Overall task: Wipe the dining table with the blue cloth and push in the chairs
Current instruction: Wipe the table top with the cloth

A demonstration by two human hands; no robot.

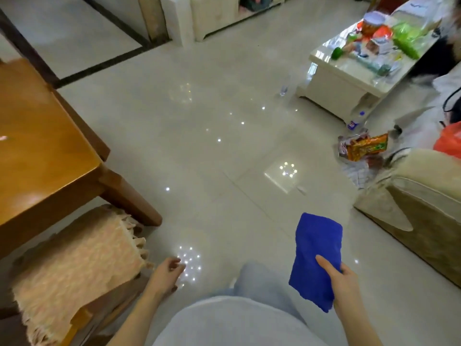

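My right hand (343, 278) grips a folded blue cloth (315, 253), held flat over the tiled floor at the lower right. The wooden dining table (37, 136) fills the left side, its corner pointing toward me. A wooden chair with a pink fringed cushion (74, 265) stands at the table's near edge, partly tucked under it. Just right of the chair's seat corner, my left hand (167, 272) hangs with loosely curled fingers and holds nothing.
A cream coffee table (349, 73) crowded with jars and bags stands at the far right. A beige sofa arm (424, 203) is on the right. Snack packets (361, 148) and a plastic bottle (355, 121) lie on the glossy floor.
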